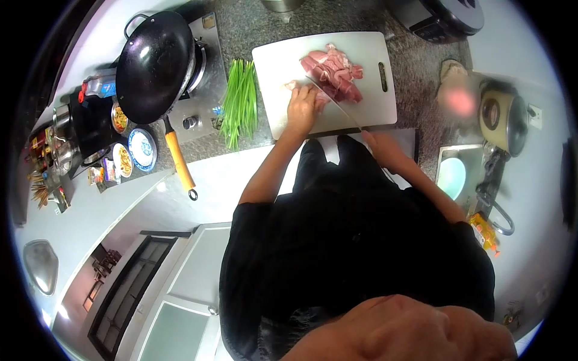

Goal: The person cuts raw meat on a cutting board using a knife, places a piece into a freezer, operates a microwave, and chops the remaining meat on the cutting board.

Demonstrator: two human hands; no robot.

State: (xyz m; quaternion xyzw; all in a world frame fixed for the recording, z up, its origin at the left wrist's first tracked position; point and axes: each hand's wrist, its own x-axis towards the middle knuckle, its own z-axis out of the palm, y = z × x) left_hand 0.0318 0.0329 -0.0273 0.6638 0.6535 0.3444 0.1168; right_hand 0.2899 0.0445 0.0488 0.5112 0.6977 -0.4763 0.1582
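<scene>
A white cutting board (274, 66) lies on the dark counter in front of me. Raw sliced meat (332, 67), pink and red, is heaped on its middle. At the near left of the heap my left hand (303, 109) presses a pale piece of meat (323, 100) down with curled fingers. My right hand (383, 148) grips a knife (341, 109) by its handle at the board's near edge. The blade slants up and left across the board, its tip beside the meat heap and close to my left fingers.
Green chives (239, 105) lie left of the board. A black wok (155, 66) with a wooden handle sits on the stove (201, 114). Bowls and a blue-white plate (142, 149) are farther left. At right are a sink (475, 171), a pot (503, 117) and a dark cooker (442, 21).
</scene>
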